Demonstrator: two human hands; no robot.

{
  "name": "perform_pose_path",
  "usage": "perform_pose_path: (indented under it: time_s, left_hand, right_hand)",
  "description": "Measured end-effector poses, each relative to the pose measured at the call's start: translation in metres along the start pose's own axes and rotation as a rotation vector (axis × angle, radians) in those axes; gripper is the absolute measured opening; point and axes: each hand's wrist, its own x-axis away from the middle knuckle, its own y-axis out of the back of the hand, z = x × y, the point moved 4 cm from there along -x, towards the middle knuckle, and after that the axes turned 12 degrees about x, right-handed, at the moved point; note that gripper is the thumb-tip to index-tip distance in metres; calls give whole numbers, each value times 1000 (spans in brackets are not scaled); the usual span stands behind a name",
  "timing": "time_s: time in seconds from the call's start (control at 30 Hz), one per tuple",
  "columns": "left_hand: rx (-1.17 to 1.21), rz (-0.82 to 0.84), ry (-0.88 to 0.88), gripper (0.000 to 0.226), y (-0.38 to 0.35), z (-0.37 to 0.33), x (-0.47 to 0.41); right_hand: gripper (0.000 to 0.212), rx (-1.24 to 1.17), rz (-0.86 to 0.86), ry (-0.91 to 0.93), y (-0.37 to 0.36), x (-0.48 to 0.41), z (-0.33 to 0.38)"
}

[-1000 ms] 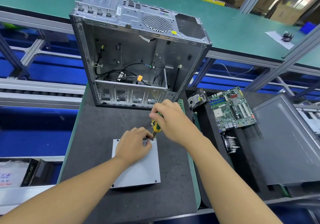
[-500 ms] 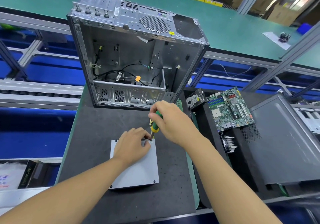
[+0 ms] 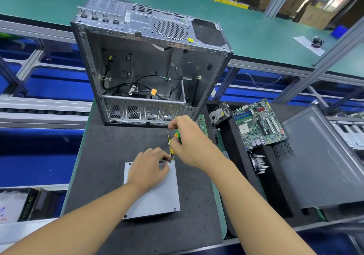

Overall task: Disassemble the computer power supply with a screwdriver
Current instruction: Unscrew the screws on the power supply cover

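Fingers of the right hand (image 3: 189,142) grip the screwdriver (image 3: 175,140), tip at the far right corner of the power supply (image 3: 155,195); the left hand (image 3: 148,169) rests on that box, fingertips curled by the tip, pinching what I cannot tell. The box lies on the dark mat (image 3: 102,156) near the computer case (image 3: 149,67). Screws sit in its three other corners: barely begun, I judge.
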Motion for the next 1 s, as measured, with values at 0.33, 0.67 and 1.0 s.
perform_pose_path:
  time_s: [0.33, 0.67, 1.0]
  left_hand:
    - [2, 7, -7, 13, 1, -1, 0]
    - [2, 13, 8, 17, 1, -2, 0]
    - [5, 2, -15, 21, 4, -5, 1]
  right_hand:
    - [15, 249, -55, 38, 3, 2, 5]
    - [27, 33, 1, -19, 4, 2, 2]
    - [9, 31, 71, -22, 2, 3, 1]
